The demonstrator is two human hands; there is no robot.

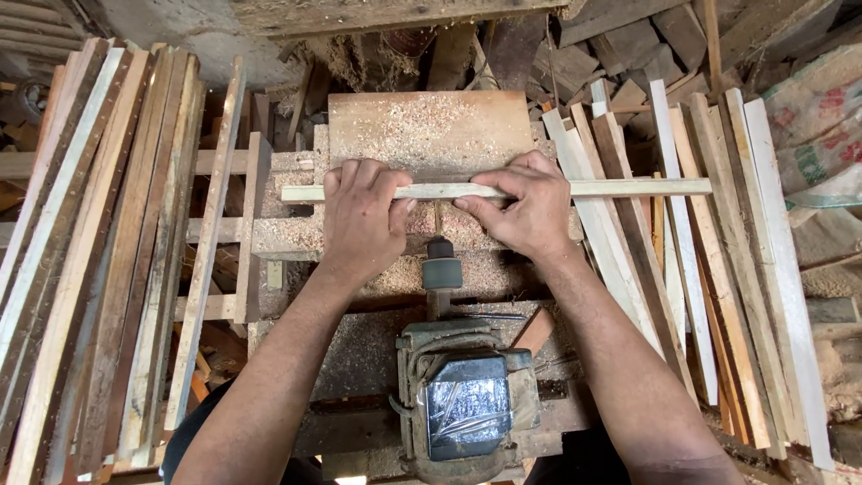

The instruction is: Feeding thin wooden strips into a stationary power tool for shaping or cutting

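Observation:
A long thin pale wooden strip (628, 188) lies crosswise over a sawdust-covered machine table (431, 130). My left hand (361, 216) presses down on the strip left of the middle, fingers over it. To the right of the middle my right hand (528, 205) grips the same strip, thumb underneath. Between the hands, just below the strip, a dark chuck (441, 265) on a shaft points toward it. The shaft runs back to a greenish electric motor (467, 404) near my body.
Stacks of long wooden strips lean at the left (99, 251) and at the right (718, 269). A wooden frame (224, 233) stands beside the table's left. Wood offcuts (628, 45) and sacks (822, 117) lie at the back right. Sawdust covers the bench.

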